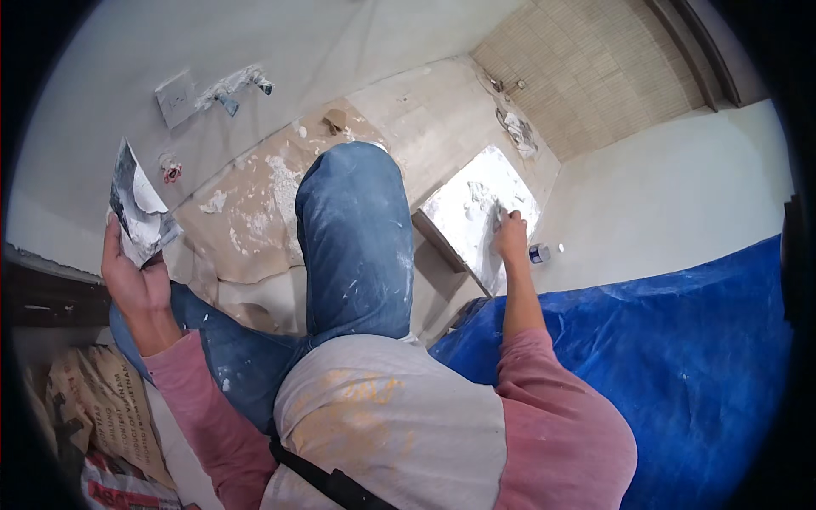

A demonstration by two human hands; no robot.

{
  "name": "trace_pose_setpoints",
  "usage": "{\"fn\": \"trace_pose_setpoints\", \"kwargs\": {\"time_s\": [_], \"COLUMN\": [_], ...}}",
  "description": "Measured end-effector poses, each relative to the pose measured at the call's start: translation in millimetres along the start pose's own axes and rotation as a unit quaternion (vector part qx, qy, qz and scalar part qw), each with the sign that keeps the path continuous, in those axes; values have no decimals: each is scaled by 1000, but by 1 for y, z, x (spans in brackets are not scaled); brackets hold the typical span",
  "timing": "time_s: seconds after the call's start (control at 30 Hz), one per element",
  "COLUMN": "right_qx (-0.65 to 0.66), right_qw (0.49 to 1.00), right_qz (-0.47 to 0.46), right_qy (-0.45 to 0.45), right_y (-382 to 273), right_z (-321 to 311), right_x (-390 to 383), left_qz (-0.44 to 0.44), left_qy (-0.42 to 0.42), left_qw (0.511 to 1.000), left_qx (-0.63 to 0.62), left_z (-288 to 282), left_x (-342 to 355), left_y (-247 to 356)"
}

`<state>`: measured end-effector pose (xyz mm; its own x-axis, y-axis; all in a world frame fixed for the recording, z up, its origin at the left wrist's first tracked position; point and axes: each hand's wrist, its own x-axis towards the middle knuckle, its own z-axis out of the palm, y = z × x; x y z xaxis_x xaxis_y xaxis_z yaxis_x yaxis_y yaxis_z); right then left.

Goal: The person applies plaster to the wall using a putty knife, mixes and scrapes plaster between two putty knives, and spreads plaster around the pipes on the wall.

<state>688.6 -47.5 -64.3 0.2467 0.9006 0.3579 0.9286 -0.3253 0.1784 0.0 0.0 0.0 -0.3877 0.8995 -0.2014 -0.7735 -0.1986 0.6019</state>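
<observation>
My left hand (138, 287) holds up a wide metal plastering blade (129, 191) by its lower end, with white plaster (146, 228) smeared over it. Over a white plaster-covered board (517, 183), my right hand (512, 238) is closed on a small grey tool whose shape is mostly hidden by the fingers. Its tip meets a patch of wet plaster (481, 195) on the board. Just right of that wrist stands a small bottle (540, 253) with a dark label.
Brown paper (246, 217) spattered with plaster covers the floor by the left wall. A wall box (176, 99), coated pipe fittings (231, 89) and a red valve (172, 170) stick out there. Blue sheeting (663, 357) spreads at the right. Paper sacks (106, 404) lie lower left.
</observation>
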Motion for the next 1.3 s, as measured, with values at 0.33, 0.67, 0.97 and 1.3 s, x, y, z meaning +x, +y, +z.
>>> {"fn": "trace_pose_setpoints", "kwargs": {"time_s": [0.33, 0.67, 0.97, 1.3], "right_qx": [-30, 57, 42, 24], "right_qw": [973, 960, 994, 955], "right_qz": [65, 11, -32, -88], "right_qy": [-219, -273, -97, -283], "right_y": [36, 24, 51, 54], "right_z": [-44, -19, 1, -36], "right_x": [49, 20, 24, 56], "left_qz": [13, 21, 5, 15], "left_qy": [-1, 39, 23, -2], "left_qw": [1000, 999, 999, 1000], "left_qx": [-20, -8, -26, -15], "left_z": [-2, 8, 9, 10], "left_x": [-1, -10, -4, -11], "left_y": [8, 11, -2, 5]}}
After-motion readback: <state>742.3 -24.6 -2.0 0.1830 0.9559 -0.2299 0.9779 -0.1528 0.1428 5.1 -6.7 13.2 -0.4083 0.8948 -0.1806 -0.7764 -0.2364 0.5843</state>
